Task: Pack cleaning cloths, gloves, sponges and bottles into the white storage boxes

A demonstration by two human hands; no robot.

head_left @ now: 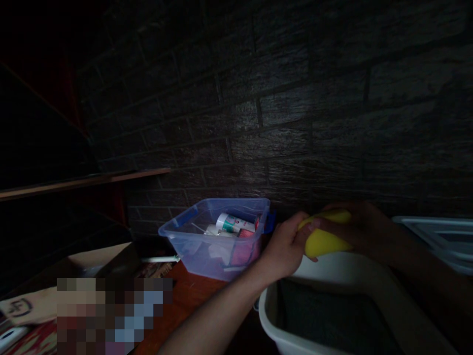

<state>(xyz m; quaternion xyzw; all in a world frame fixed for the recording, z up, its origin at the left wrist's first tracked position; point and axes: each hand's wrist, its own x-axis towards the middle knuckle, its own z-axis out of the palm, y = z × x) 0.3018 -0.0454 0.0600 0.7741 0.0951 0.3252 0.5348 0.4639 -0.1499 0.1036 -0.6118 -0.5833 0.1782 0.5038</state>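
Note:
A smooth, folded-looking yellow cloth (325, 239) is held up between my two hands, above the far rim of a white tub (271, 320). My left hand (286, 249) is closed on its left end, thumb on the near side. At its right end, my right hand (360, 227) is closed round it, dark in the shadow. Fingers cover both ends of the cloth, so its whole shape is hidden. Inside the tub lies something dark that I cannot make out.
A clear plastic box (192, 254) with a white tube (234, 224) and a pink item stands left of the tub on a wooden surface (185, 296). A cardboard box (111, 259) sits further left under a shelf (92, 182). Behind is a dark brick wall (240, 113); at right, a pale lid (436, 236).

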